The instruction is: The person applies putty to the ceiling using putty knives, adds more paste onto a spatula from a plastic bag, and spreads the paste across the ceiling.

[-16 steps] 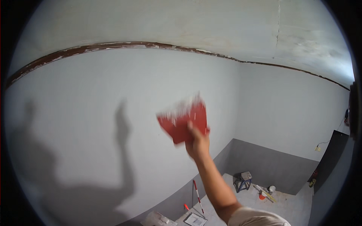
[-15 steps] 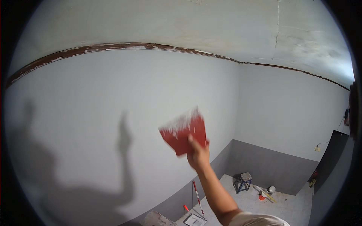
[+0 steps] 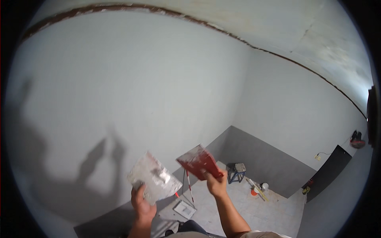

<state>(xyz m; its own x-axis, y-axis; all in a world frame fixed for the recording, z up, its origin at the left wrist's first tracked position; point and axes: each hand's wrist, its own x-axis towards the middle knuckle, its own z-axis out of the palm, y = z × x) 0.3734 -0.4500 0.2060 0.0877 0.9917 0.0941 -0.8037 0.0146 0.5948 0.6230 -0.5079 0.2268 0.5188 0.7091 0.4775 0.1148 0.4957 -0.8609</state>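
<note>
My right hand (image 3: 217, 185) grips a red putty spreader (image 3: 201, 163), its broad blade pointing up and left with pale putty smeared along the edge. Opposite it, my left hand (image 3: 143, 207) is closed on a flat, putty-smeared plate (image 3: 152, 174), with the thumb over its face. A bright whitish patch shows near the middle of the plate. The two tools are close but apart, both in front of the light grey wall (image 3: 131, 83). How the left fingers sit under the plate is hidden.
Brown, flaking trim (image 3: 131, 8) runs along the wall top. On the tiled floor are a small stool (image 3: 237, 173), white and orange containers (image 3: 256, 191) with long strips across them, and a pale tray (image 3: 185, 209). A red-and-white pole (image 3: 189, 186) leans behind the spreader.
My left hand has come into view holding the plate. My right hand has lowered the spreader toward it, and the view has tilted and shifted downward.
</note>
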